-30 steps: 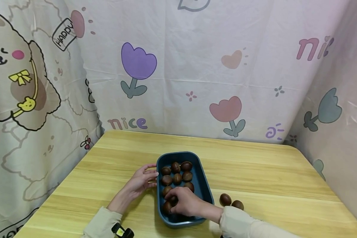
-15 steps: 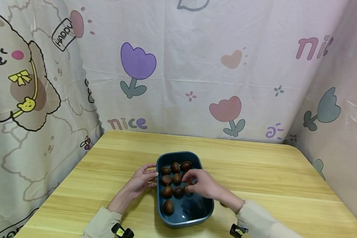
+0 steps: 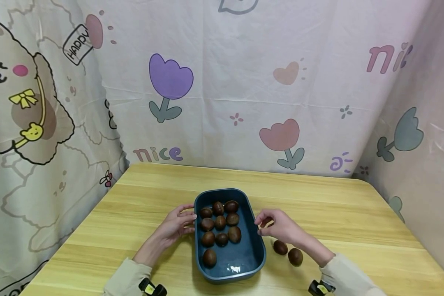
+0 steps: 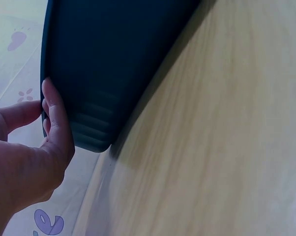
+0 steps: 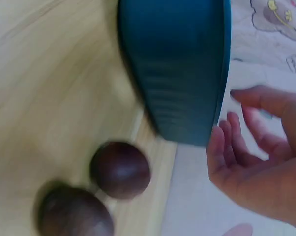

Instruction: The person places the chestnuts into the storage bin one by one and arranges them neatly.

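A dark blue tray (image 3: 244,259) holds several glossy brown chestnuts (image 3: 209,258), lined up in rows from its far end, with one alone near the front left. My left hand (image 3: 174,226) touches the tray's left side; in the left wrist view its fingers (image 4: 59,123) lie on the outer wall near the rim. Just outside the right rim hovers my right hand (image 3: 279,225), fingers loosely bent. Nothing is between its thumb and fingers in the right wrist view. Two more chestnuts (image 3: 295,257) lie on the table below the right wrist.
The wooden table (image 3: 163,181) carries the tray near its front middle. Behind and at both sides hangs a pale printed cloth (image 3: 225,82), which meets the table's back edge. A small black device is strapped at each wrist.
My right hand has left the tray's inside, first moving from the front-left chestnuts to those on the right, then out past the right rim. My left hand has stayed put.
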### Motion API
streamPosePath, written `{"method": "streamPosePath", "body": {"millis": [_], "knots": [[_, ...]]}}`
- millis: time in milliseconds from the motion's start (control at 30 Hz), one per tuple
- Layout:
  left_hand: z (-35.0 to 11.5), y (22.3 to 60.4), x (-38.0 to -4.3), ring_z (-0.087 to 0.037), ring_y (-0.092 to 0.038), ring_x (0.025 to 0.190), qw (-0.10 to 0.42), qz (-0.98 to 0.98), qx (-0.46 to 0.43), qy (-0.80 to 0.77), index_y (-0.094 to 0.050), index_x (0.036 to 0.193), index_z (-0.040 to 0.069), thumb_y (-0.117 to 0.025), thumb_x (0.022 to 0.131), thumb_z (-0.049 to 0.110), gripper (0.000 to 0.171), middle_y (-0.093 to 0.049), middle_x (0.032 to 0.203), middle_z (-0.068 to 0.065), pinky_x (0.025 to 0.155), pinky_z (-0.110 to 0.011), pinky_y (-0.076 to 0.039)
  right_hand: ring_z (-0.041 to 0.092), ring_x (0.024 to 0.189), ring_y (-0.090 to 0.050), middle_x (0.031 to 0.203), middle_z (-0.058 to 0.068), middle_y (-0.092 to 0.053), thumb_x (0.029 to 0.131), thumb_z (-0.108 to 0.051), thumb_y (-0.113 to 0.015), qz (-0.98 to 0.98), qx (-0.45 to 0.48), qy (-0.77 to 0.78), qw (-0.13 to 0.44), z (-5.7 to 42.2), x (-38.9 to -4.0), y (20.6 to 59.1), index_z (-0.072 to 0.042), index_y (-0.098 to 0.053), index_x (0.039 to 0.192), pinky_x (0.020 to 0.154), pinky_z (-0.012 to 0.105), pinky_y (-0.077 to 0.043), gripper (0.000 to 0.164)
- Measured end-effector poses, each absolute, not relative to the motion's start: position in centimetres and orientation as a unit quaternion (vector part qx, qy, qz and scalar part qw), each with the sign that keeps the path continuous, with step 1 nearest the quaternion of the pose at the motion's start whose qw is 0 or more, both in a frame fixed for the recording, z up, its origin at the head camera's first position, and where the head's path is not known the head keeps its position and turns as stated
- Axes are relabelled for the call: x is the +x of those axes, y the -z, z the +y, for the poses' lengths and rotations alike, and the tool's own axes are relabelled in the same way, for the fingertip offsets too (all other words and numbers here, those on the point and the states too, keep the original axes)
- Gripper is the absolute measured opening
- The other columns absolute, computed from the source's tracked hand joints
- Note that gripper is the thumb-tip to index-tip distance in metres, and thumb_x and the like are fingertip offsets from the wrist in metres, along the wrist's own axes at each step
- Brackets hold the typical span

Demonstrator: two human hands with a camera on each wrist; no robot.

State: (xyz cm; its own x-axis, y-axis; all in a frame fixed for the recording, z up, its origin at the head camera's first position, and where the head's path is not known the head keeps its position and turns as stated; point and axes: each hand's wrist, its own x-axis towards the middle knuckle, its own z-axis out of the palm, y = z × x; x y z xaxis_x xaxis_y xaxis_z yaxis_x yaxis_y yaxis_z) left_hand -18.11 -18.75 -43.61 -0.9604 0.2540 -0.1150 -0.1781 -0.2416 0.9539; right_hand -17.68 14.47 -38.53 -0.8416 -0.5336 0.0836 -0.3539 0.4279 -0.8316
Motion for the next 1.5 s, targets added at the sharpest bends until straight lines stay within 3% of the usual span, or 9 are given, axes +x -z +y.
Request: {"method": "streamPosePath", "body": {"millis": [333, 700, 1067, 1500], "knots": [[-18.7, 43.6, -18.2, -0.011, -0.060, 0.075, 0.136, 0.598, 0.031, -0.789, -0.025, 0.137, -0.008, -0.054, 0.095, 0.000, 0.051, -0.057, 0.094, -0.006, 0.069, -0.026, -0.054, 0.027, 0.089, -0.058, 0.095, 0.010, -0.061, 0.077, 0.005, -0.068, 0.831, -0.283, 0.446, 0.173, 18.2, -17.4, 40.3, 0.002, -0.063, 0.097, 0.073, 0.026, -0.050, 0.021], [-18.8, 43.7, -18.2, -0.011, -0.060, 0.074, 0.135, 0.599, 0.031, -0.789, -0.024, 0.138, -0.008, -0.053, 0.095, 0.000, 0.052, -0.057, 0.094, -0.006, 0.069, -0.026, -0.054, 0.023, 0.086, -0.057, 0.095, 0.009, -0.061, 0.077, 0.003, -0.071, 0.829, -0.244, 0.469, 0.181, 20.9, -17.5, 42.5, 0.001, -0.063, 0.097, 0.071, 0.027, -0.050, 0.023], [-18.8, 43.7, -18.1, -0.011, -0.059, 0.074, 0.133, 0.600, 0.031, -0.788, -0.024, 0.139, -0.008, -0.054, 0.096, 0.001, 0.053, -0.057, 0.094, -0.006, 0.070, -0.027, -0.054, 0.021, 0.084, -0.053, 0.095, 0.006, -0.059, 0.070, 0.002, -0.076, 0.847, -0.260, 0.435, 0.158, 20.3, -17.2, 43.4, -0.003, -0.060, 0.101, 0.069, 0.028, -0.045, 0.035], [-18.7, 43.6, -18.0, -0.012, -0.059, 0.075, 0.134, 0.599, 0.034, -0.789, -0.024, 0.139, -0.009, -0.053, 0.096, 0.000, 0.053, -0.057, 0.093, -0.005, 0.070, -0.027, -0.054, 0.017, 0.084, -0.053, 0.094, 0.004, -0.059, 0.072, -0.004, -0.081, 0.852, -0.264, 0.427, 0.146, 20.2, -17.2, 43.4, -0.004, -0.060, 0.101, 0.072, 0.028, -0.044, 0.036]]}}
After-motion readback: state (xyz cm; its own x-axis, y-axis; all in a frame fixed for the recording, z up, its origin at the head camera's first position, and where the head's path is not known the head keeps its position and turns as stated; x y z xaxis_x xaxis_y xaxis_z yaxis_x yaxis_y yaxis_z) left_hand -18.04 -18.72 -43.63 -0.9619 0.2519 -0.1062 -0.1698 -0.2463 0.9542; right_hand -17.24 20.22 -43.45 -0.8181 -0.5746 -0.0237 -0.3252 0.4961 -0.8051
